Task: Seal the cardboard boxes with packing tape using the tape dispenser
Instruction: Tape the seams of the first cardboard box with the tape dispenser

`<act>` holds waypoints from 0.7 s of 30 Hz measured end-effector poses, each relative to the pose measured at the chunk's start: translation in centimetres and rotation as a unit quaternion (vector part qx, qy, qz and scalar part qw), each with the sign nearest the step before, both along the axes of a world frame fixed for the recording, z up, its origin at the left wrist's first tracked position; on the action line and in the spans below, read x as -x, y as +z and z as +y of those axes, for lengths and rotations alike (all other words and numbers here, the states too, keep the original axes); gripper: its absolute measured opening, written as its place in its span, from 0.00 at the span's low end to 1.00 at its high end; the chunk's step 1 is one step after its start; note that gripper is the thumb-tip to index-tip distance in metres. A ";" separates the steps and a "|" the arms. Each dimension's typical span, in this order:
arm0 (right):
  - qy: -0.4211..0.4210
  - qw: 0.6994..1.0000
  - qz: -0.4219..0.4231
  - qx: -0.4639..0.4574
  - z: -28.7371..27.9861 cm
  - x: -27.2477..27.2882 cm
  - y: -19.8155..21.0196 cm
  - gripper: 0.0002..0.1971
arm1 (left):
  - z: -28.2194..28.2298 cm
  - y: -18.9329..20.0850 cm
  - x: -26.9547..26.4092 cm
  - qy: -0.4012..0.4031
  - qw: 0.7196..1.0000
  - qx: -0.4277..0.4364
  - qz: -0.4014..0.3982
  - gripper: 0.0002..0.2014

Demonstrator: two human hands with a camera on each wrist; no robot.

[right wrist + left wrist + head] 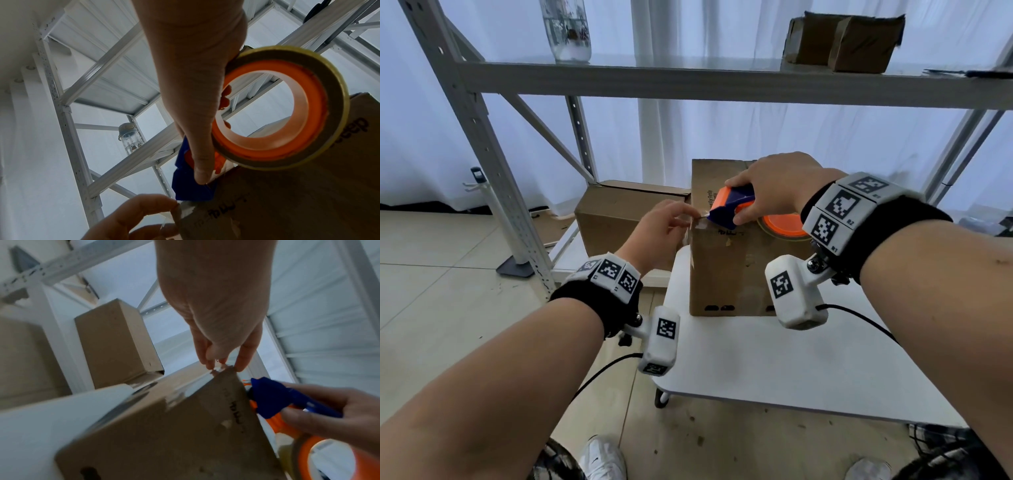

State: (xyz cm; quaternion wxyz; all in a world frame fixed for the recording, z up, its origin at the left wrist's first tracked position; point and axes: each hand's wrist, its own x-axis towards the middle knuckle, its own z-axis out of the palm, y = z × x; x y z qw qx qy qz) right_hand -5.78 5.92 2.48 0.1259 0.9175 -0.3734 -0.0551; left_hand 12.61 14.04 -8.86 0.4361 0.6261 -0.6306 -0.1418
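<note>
two hands work mid-frame: the right hand (774, 192) grips the tape dispenser (732, 209) atop the box (726, 270); the left hand (657, 236) pinches the tape end (700, 222), likely thin, clingy, best held by its edge.

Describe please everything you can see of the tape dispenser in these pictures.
The tape dispenser is blue plastic with orange parts and carries a roll of clear tape on an orange core. The right hand grips it from above, thumb along its side. Its blue front end rests at the top left edge of the cardboard box, where the left hand pinches the tape end.
</note>
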 end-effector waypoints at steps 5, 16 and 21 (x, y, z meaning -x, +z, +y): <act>0.000 1.000 -0.003 -0.003 0.0 0.0 0.0 0.35 | 0.0 0.3 -0.6 -0.020 0.992 0.007 -0.127 0.19; 0.002 1.000 0.005 0.007 -0.3 -0.1 -0.1 0.36 | -2.0 -1.5 -1.4 -0.028 0.962 -0.040 -0.268 0.47; 0.004 1.000 -0.004 0.009 -0.3 -0.1 -0.1 0.35 | -2.4 -1.1 -1.5 -0.023 0.972 -0.020 -0.234 0.42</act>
